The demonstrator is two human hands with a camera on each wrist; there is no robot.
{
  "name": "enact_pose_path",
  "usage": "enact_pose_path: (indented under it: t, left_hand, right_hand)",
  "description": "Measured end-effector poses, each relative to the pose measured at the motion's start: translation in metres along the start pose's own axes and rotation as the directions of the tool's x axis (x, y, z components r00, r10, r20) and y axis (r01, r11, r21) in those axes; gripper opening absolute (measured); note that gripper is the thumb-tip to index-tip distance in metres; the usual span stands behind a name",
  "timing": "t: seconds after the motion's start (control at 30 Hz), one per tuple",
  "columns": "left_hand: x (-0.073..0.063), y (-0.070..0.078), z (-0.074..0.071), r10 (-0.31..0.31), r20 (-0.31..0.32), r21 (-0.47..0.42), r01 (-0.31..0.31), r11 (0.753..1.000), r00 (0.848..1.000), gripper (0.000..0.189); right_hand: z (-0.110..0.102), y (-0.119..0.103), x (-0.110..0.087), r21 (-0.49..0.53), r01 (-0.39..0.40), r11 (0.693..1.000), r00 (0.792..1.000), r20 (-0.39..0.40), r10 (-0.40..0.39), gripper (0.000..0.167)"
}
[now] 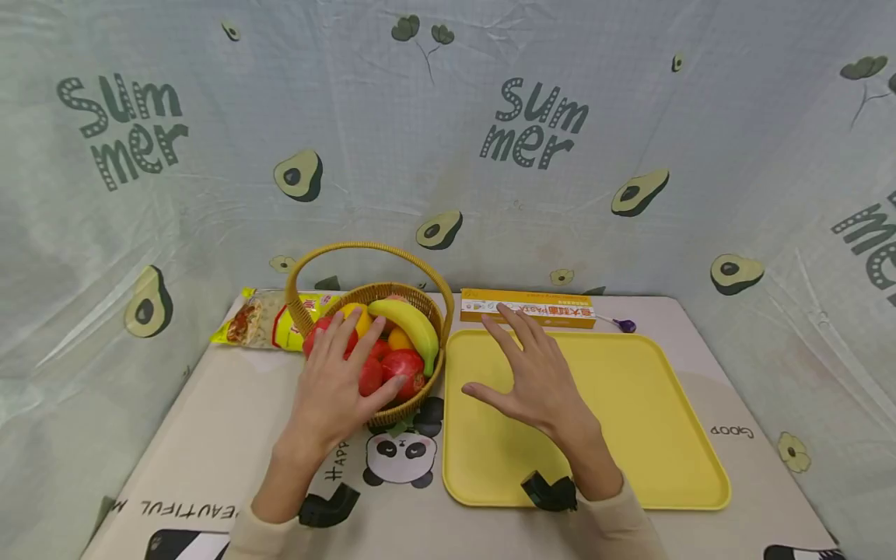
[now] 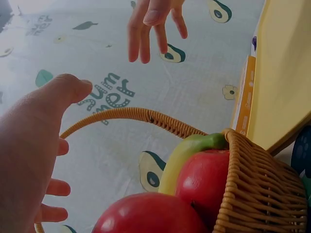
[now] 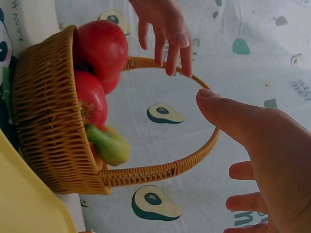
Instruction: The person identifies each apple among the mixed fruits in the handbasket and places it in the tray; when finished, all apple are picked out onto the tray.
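My left hand point(image 1: 334, 385) hovers with spread fingers above the left side of a wicker basket point(image 1: 413, 411), holding nothing. Inside the basket lie a banana point(image 1: 411, 323), several red fruits, one of them a pomegranate point(image 1: 404, 372), and yellow-orange fruits, partly hidden by the hand. The basket's arched handle point(image 3: 160, 171) stands upright. My right hand point(image 1: 535, 377), fingers also spread, is raised over the left part of a yellow tray point(image 1: 630, 435) and touches nothing. Both wrist views show the hands apart from the fruit and the handle.
Behind the tray lies an orange pasta box point(image 1: 528, 308), with a small purple-ended item point(image 1: 625, 325) at its right. A yellow and clear food packet point(image 1: 262, 319) lies left of the basket. Printed cloth walls point(image 1: 448, 155) enclose the table's back and sides.
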State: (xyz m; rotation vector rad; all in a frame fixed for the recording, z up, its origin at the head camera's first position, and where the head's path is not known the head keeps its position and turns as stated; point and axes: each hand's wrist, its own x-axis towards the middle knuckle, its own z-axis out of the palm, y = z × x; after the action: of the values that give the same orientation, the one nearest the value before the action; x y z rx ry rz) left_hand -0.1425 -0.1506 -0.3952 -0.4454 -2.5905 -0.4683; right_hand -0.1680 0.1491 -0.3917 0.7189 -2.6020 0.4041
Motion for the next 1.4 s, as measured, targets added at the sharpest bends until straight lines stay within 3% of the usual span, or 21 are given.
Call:
enact_pose_path:
  t: [0.33, 0.57, 0.9, 1.03, 1.4]
  left_hand:
    - [-0.009, -0.01, -0.008, 0.001, -0.078, -0.017, -0.002, 1.0, 0.997, 0.075]
    - [-0.02, -0.015, -0.012, -0.05, -0.116, -0.034, 0.047, 0.998, 0.992, 0.07]
    - [-0.032, -0.028, -0.01, -0.066, -0.26, -0.083, 0.046, 0.995, 0.963, 0.061]
    - [-0.038, -0.031, -0.008, -0.083, -0.285, -0.104, 0.055, 0.993, 0.955, 0.06]
    - [-0.058, -0.038, -0.001, -0.218, -0.272, -0.111, 0.195, 0.975, 0.937, 0.047]
  right_hand:
    - [0.004, -0.009, 0.008, 0.059, 0.018, 0.998, 1.0, -0.015, -0.017, 0.093]
    - [0.011, -0.016, 0.014, 0.108, 0.052, 0.993, 0.998, -0.027, -0.049, 0.09]
    - [0.022, -0.029, 0.02, 0.16, 0.105, 0.982, 0.994, -0.032, -0.101, 0.086]
    - [0.026, -0.035, 0.023, 0.204, 0.106, 0.973, 0.994, -0.006, -0.107, 0.086]
    - [0.043, -0.051, 0.032, 0.261, 0.117, 0.958, 0.992, 0.004, -0.123, 0.082]
